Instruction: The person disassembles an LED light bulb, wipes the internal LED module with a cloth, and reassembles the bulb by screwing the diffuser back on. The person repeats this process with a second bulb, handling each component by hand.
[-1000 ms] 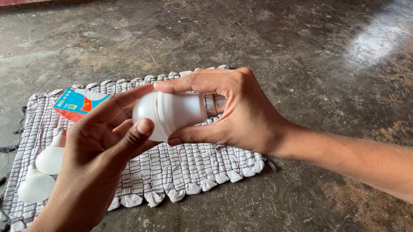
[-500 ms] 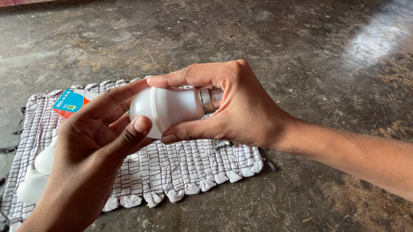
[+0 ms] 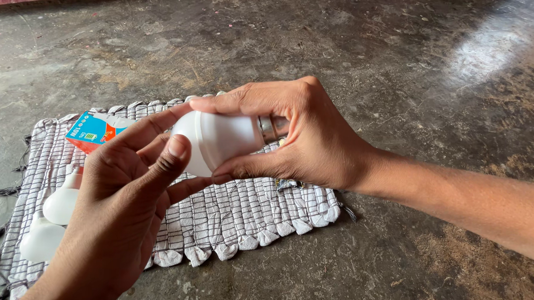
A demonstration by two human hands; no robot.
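Centrally, gripped white bulb (image 3: 220, 139) with right hand (image 3: 306, 133) at its metal base, left hand (image 3: 126, 207) cupping its dome above checked mat (image 3: 247, 217).

Floor (image 3: 400, 60) ahead and right is open. Left on the mat (image 3: 253, 214): box (image 3: 93, 132), two loose bulbs (image 3: 54, 219) block a low pass. Mat's right half bare.

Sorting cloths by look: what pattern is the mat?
White mat with thin dark checked lines, clearest in the head view.
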